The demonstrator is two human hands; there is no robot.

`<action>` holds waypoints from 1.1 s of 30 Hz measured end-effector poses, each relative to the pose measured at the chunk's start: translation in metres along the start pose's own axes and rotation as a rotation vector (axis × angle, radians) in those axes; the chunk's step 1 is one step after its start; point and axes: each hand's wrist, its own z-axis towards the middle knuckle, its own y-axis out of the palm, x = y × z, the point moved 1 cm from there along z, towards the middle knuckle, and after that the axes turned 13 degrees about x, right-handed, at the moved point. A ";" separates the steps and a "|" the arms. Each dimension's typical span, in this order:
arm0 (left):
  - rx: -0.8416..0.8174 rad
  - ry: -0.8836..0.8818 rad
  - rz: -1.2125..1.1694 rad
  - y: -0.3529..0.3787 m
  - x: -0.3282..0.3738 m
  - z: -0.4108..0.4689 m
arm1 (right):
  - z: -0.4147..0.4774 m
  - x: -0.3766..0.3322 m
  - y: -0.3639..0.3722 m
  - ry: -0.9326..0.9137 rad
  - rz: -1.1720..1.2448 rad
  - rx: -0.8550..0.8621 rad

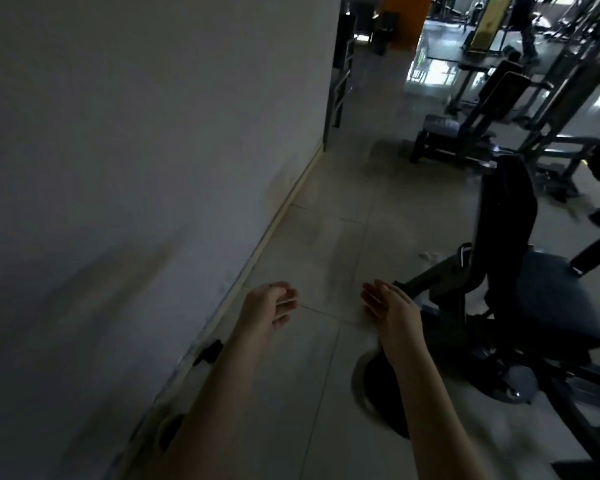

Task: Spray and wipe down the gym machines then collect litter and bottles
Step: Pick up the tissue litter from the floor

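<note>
Left hand (pixel 271 306) loosely curled, right hand (pixel 392 306) open, both empty, and the seated gym machine (pixel 551 296) sits just right of the right hand.

A dim grey wall (pixel 136 133) borders a pale tiled floor (pixel 343 202) on the left, with an orange pillar (pixel 407 19) far back.

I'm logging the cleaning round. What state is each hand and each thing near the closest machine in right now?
Left hand: empty, fingers loosely curled.
Right hand: empty, fingers relaxed, nearly straight.
Black padded machine seat: unoccupied, backrest upright.
Small pale scrap: lying on the floor beside the machine, not picked up.
Dark round weight plate: on the floor, blurred, partly behind the right forearm.
</note>
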 end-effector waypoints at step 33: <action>-0.391 -0.055 0.443 0.595 0.224 0.468 | 0.630 -0.251 0.153 0.049 0.092 0.466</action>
